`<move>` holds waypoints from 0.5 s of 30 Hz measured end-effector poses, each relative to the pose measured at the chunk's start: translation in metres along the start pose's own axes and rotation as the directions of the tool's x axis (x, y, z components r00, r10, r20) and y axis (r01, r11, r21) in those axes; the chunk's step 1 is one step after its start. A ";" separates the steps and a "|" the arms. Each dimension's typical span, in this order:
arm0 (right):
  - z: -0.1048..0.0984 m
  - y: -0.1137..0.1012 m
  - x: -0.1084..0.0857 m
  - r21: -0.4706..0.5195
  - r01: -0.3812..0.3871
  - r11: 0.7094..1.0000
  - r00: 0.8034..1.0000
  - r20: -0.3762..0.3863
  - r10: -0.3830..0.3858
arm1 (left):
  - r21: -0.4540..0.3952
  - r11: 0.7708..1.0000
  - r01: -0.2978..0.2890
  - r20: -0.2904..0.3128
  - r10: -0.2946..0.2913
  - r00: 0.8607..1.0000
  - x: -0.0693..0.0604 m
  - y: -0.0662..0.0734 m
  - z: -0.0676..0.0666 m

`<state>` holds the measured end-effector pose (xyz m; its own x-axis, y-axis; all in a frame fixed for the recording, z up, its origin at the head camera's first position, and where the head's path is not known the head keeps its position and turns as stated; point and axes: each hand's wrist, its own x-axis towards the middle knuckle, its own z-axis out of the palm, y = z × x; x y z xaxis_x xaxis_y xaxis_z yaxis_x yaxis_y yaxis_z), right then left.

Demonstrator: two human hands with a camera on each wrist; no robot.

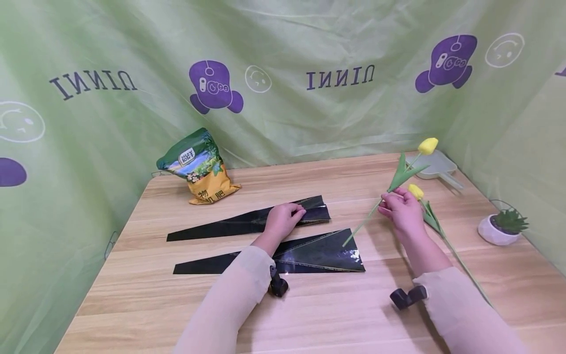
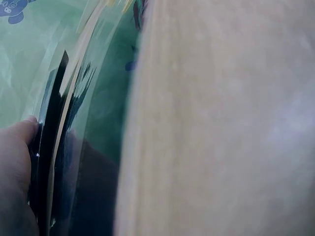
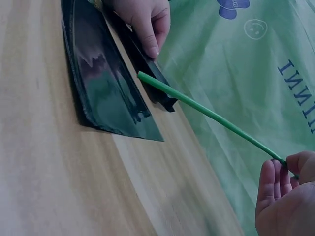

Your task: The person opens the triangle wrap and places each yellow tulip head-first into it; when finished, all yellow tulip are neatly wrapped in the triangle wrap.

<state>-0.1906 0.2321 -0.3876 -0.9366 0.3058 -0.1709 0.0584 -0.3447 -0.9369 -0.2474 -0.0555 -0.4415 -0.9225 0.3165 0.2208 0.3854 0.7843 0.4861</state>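
Two black flower wrapping sleeves lie side by side on the table, tapering to the left. At the far sleeve (image 1: pixel 225 223), my left hand (image 1: pixel 280 221) grips near the wide end, thumb and bent fingers on the film. The near sleeve (image 1: pixel 318 255) lies flat, its glossy wide end toward the right. My right hand (image 1: pixel 404 211) pinches the green stem of a yellow tulip (image 1: pixel 428 146) just below its leaves. That stem (image 3: pixel 211 115) slants down to the left, its cut end above the near sleeve. Beside my right wrist lies a second yellow tulip (image 1: pixel 414 191), partly behind the hand.
A green and yellow bag (image 1: pixel 199 169) stands at the back left. In the back right corner lies a pale scoop-like tray with a handle (image 1: pixel 435 167). A small succulent in a white pot (image 1: pixel 499 231) sits at the right edge. Green printed cloth (image 1: pixel 283 118) hangs around the table.
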 end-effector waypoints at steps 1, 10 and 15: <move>0.001 0.000 0.002 0.020 0.005 1.000 1.000 -0.016 -0.005 | -0.007 1.000 -0.001 -0.007 0.001 1.000 0.000 0.000 0.001; 0.010 -0.002 0.018 0.183 0.029 0.983 0.985 -0.173 0.004 | -0.054 0.998 0.019 -0.047 -0.021 0.999 -0.005 0.002 0.002; 0.014 -0.002 0.025 0.241 0.052 0.969 0.977 -0.214 0.001 | -0.070 0.997 0.019 -0.066 -0.024 0.997 -0.006 0.002 0.003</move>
<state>-0.2186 0.2282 -0.3863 -0.8410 0.4883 -0.2330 -0.0751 -0.5318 -0.8435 -0.2416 -0.0546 -0.4442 -0.9282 0.2614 0.2647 0.3679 0.7509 0.5485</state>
